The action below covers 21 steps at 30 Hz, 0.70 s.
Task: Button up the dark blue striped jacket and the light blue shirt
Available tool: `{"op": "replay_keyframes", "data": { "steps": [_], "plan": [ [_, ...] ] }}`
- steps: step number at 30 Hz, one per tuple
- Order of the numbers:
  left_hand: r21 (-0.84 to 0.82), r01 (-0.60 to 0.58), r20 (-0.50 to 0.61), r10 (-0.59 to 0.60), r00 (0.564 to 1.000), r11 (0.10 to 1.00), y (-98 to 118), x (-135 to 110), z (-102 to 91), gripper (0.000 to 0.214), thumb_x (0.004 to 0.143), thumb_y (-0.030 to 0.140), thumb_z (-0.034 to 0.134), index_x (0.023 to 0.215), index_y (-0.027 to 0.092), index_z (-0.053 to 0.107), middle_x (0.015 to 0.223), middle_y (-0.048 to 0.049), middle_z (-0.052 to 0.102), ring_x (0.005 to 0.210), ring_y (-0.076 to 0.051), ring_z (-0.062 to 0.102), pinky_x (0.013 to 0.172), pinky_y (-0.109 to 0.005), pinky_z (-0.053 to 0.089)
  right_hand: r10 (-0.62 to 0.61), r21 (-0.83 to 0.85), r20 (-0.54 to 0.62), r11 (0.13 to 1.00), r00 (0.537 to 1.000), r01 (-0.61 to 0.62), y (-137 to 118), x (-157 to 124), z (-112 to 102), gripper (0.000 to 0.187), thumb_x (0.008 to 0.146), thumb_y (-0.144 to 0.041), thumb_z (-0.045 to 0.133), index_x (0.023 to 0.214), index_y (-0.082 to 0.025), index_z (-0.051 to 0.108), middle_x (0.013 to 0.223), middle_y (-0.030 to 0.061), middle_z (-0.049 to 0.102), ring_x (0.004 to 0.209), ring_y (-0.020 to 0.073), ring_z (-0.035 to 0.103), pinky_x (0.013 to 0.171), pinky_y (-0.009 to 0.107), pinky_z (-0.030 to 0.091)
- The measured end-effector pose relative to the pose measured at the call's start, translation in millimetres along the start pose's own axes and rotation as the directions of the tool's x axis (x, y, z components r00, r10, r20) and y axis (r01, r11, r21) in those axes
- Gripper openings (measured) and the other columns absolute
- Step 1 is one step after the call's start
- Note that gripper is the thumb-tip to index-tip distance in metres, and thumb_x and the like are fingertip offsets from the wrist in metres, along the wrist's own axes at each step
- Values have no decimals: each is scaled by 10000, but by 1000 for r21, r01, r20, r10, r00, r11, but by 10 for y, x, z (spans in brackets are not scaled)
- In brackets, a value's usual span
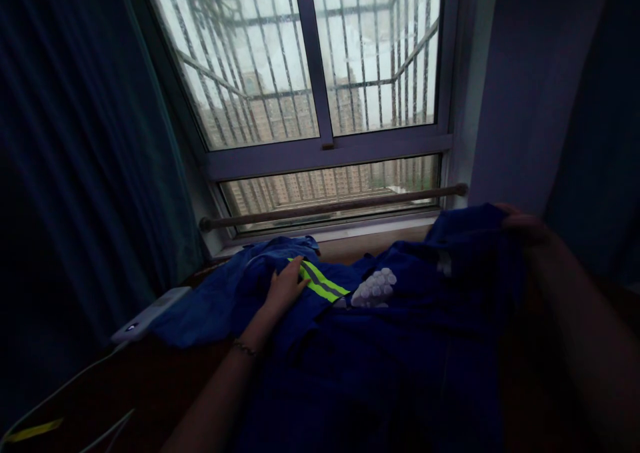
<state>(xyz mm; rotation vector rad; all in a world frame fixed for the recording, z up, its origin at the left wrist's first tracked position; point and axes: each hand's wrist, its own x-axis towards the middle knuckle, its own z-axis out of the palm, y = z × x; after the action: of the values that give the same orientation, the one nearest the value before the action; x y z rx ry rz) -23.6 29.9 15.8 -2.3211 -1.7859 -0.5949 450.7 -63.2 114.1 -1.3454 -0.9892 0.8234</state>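
Two hands noted, both on one dark blue cloth work garment [400, 359].

Left hand [285, 285]: laid flat and open on the cloth, fingers stretched and close together, fingertips touching a fluorescent yellow-green reflective stripe with a grey band [320, 281]. A thin bead bracelet [244, 348] is worn at that wrist.

Right hand [523, 226]: set at the far right edge of the garment, where the cloth is lifted off the surface. The fingers are curled shut over this raised fold, though detail is lost in the dim light.

The garment is spread across a dark brown wooden bench [150, 386] below the sill, rumpled at its far side, and reaches from the left hand to the right. A white bumpy, padded-looking patch [374, 288] is seen just right of the stripe, lying on the cloth; what it is cannot be told.

A flat white rectangular device [150, 314] lies at the left edge of the garment, with a pale cable [55, 393] trailing toward the near left corner. A short yellow strip [33, 430] lies near that cable.

A long brown wooden rod [330, 206] is set across the foot of a grey-framed barred window [320, 73]. A dark teal curtain [85, 139] hangs at the left.
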Motion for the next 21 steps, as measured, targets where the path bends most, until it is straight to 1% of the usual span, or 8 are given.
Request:
{"op": "replay_keyframes", "data": {
  "steps": [1, 3, 7, 8, 11, 13, 16, 21],
  "plan": [
    [65, -13, 40, 11, 999, 998, 53, -42, 50, 541, 762, 315, 484, 1270, 226, 320, 1305, -92, 390, 1113, -235, 438, 938, -425, 279, 84, 48, 152, 995, 985, -93, -41, -109, 10, 402, 769, -60, 211, 621, -6, 582, 485, 73, 550, 436, 62, 508, 532, 238, 397],
    [170, -2, 106, -17, 994, 985, 114, -105, 131, 498, 791, 344, 441, 1269, 259, 326, 1260, -98, 441, 1037, -246, 492, 883, -440, 314, 223, 17, 466, 965, 856, -261, -107, -262, 46, 408, 804, -146, 228, 679, 19, 579, 504, 100, 562, 476, 89, 541, 537, 280, 416],
    [269, 45, 133, -83, 988, 962, 109, -131, 155, 447, 803, 443, 383, 1201, 245, 428, 1058, -115, 569, 927, -254, 535, 774, -388, 373, 174, -141, 767, 985, 618, -103, -106, -232, 240, 382, 694, -283, 554, 988, -39, 559, 826, 154, 622, 664, 166, 605, 616, 334, 459],
    [281, 34, 135, -74, 988, 959, 102, -125, 139, 417, 795, 453, 392, 1141, 241, 488, 1025, -112, 579, 912, -253, 538, 757, -375, 376, 182, -215, 779, 976, 600, -17, -61, -178, 312, 438, 645, -278, 614, 1024, -68, 554, 891, 145, 616, 712, 171, 605, 641, 313, 465],
    [300, -43, 164, -7, 987, 953, 117, -114, 67, 320, 794, 434, 401, 891, 222, 621, 916, -96, 604, 859, -238, 544, 720, -343, 366, 204, -433, 696, 884, 688, 177, 191, -42, 581, 510, 505, -217, 719, 987, -106, 593, 905, 88, 619, 765, 159, 595, 679, 235, 467],
    [301, -92, 137, 53, 989, 949, 165, -121, -8, 327, 811, 399, 378, 786, 205, 640, 836, -89, 611, 795, -220, 548, 708, -335, 349, 190, -492, 717, 820, 670, 293, 402, -27, 793, 493, 444, -177, 735, 921, -124, 623, 875, 48, 628, 769, 156, 589, 699, 217, 460],
    [314, -95, -55, 118, 991, 945, 273, -150, -194, 325, 819, 353, 371, 753, 198, 648, 796, -84, 602, 776, -212, 531, 749, -359, 311, 268, -575, 779, 667, 567, 475, 618, -80, 1065, 238, 516, -185, 668, 746, -124, 650, 769, 25, 639, 713, 165, 580, 658, 222, 445],
    [289, 101, -435, 36, 900, 952, 370, -170, -640, 298, 797, 375, 413, 792, 201, 655, 820, -94, 574, 845, -243, 488, 744, -365, 293, 262, -598, 781, 576, 567, 557, 394, -65, 1009, 221, 662, -264, 531, 715, -92, 658, 694, 43, 626, 593, 138, 530, 547, 214, 385]
  ]
}}
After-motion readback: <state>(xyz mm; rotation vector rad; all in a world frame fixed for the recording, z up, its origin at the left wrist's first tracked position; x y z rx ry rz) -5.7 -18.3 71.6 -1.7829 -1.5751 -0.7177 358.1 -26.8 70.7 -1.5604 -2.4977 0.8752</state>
